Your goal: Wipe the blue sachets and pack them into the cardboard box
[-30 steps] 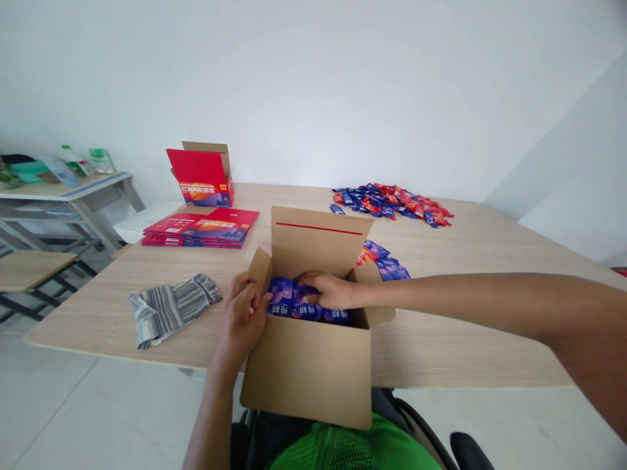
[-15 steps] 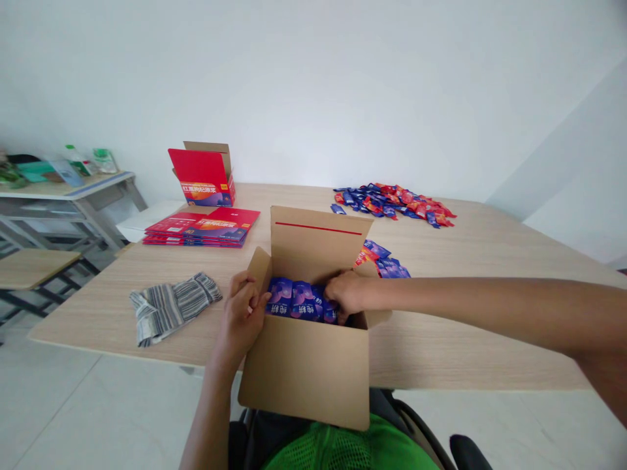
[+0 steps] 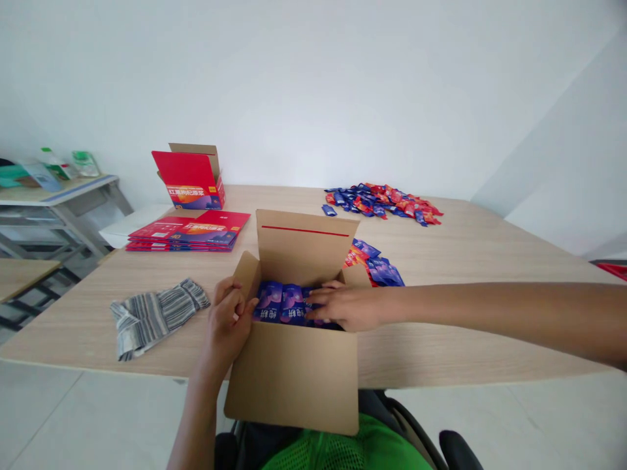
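Note:
An open cardboard box (image 3: 294, 375) stands at the table's near edge, its flaps folded outward. Purple-blue sachets (image 3: 280, 301) lie side by side inside it. My left hand (image 3: 230, 320) is closed on the box's left wall near the front corner, thumb toward the inside. Over the right part of the sachets lies my right hand (image 3: 343, 305), fingers stretched out flat and touching them, with nothing gripped. It hides the sachets beneath. Just behind the box's right side is a small pile of purple and red sachets (image 3: 385, 270).
A larger heap of blue and red sachets (image 3: 386, 201) lies at the back. Flattened red cartons (image 3: 189, 232) are stacked at left, with an open red box (image 3: 189, 186) behind. A striped cloth (image 3: 157, 316) lies left of my hand. A side desk (image 3: 63, 192) holds bottles.
My right hand has gone from bent fingers reaching down at the box's right end to lying flat across the sachets, further left. My left hand keeps its hold. The view has shifted slightly.

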Tool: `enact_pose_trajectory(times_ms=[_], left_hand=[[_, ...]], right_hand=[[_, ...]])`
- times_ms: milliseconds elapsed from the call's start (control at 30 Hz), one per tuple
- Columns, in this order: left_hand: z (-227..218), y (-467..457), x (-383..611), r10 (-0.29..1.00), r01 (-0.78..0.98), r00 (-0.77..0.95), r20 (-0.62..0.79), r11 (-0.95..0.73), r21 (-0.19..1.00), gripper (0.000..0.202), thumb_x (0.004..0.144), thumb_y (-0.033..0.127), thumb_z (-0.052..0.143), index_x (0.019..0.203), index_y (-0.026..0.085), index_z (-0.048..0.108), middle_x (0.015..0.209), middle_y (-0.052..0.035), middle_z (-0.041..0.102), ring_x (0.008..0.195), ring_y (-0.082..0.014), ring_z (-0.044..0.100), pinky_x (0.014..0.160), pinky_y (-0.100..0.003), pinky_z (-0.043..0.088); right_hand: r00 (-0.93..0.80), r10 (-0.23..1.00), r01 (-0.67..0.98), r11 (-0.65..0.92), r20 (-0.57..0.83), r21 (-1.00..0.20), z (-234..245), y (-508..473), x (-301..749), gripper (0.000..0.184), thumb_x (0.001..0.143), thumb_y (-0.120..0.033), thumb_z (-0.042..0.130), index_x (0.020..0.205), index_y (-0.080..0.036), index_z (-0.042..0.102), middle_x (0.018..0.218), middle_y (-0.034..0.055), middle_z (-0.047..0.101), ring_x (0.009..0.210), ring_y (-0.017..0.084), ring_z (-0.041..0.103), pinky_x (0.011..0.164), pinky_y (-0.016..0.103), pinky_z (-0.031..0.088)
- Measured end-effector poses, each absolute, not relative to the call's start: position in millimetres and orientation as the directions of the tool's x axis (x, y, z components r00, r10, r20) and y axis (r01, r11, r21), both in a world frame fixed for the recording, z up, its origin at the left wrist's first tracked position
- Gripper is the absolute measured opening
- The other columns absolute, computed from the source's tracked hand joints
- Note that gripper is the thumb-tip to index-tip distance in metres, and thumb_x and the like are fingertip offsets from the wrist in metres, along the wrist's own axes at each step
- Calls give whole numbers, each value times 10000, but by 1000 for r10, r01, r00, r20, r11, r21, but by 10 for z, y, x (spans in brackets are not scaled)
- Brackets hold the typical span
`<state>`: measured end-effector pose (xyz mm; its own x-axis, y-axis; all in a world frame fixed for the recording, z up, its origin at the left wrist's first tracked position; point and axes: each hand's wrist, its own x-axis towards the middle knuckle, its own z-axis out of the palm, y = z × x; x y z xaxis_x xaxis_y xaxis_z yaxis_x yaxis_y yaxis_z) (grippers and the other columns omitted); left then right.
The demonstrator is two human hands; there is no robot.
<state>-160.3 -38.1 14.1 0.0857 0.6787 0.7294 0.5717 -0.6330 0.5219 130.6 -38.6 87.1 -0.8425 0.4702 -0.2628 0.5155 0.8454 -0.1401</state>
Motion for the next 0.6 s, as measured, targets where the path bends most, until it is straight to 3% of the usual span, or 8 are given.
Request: enact_pose_trajectory(times_ms=[100, 200, 267, 367, 467, 533, 600], left_hand=[[112, -356, -1622, 661, 591, 85, 745, -636, 497, 392, 885, 159, 630, 649, 234, 327, 1051, -32, 546, 1025, -145, 584, 870, -252, 459], [106, -339, -1636, 660, 613, 82, 747, -625, 484, 396, 888, 177, 632, 643, 236, 327, 1052, -39, 554, 1016, -157, 589, 864, -270, 462], [111, -334, -1642, 654, 618, 84, 752, -626, 475, 393, 889, 183, 628, 643, 238, 326, 1043, -41, 554, 1018, -164, 589, 865, -279, 462], [115, -334, -1647, 649, 623, 97, 754, -631, 463, 386, 894, 186, 621, 649, 239, 327, 1051, -43, 553, 1029, -168, 590, 871, -287, 463], [108, -337, -1647, 631, 624, 103, 769, -643, 444, 382, 901, 192, 617, 649, 239, 333, 1067, -47, 556, 1023, -166, 592, 861, -289, 464], [103, -337, -1649, 629, 623, 98, 771, -643, 445, 382, 897, 195, 622, 651, 241, 334, 1060, -47, 557, 1013, -168, 593, 855, -293, 463], [101, -336, -1653, 638, 625, 93, 764, -635, 454, 384, 894, 201, 627, 649, 243, 334, 1041, -45, 558, 1000, -169, 595, 843, -295, 463]], right_hand=[[-869, 393, 467, 851, -300, -239, 783, -271, 1217, 552, 909, -152, 615, 1453, -222, 550, 1501, 153, 555, 1415, 313, 476, 1126, 478, 367], [-892, 289, 419, 818, -347, -395, 761, -178, 1128, 493, 940, -108, 557, 1422, -209, 574, 1374, 110, 670, 1287, 240, 605, 1050, 357, 454], [-908, 307, 408, 808, -286, -426, 780, -198, 1109, 451, 954, -99, 534, 1397, -169, 586, 1302, 120, 709, 1178, 223, 670, 995, 324, 490], [-896, 444, 418, 833, -12, -363, 869, -326, 1174, 372, 988, -122, 492, 1340, -151, 608, 1277, 133, 712, 1159, 227, 668, 1049, 371, 459], [-782, 576, 507, 810, 238, -295, 1030, -398, 1386, 314, 1061, -243, 391, 1207, -164, 658, 1163, 118, 730, 1089, 214, 662, 1017, 375, 460], [-637, 712, 661, 701, 294, -266, 1126, -341, 1622, 359, 1077, -329, 348, 1073, -182, 675, 1027, 90, 725, 997, 203, 658, 947, 348, 478], [-407, 872, 834, 476, 272, -278, 1149, -216, 1924, 364, 1070, -378, 343, 1007, -204, 656, 979, 59, 708, 963, 189, 651, 911, 319, 484]])
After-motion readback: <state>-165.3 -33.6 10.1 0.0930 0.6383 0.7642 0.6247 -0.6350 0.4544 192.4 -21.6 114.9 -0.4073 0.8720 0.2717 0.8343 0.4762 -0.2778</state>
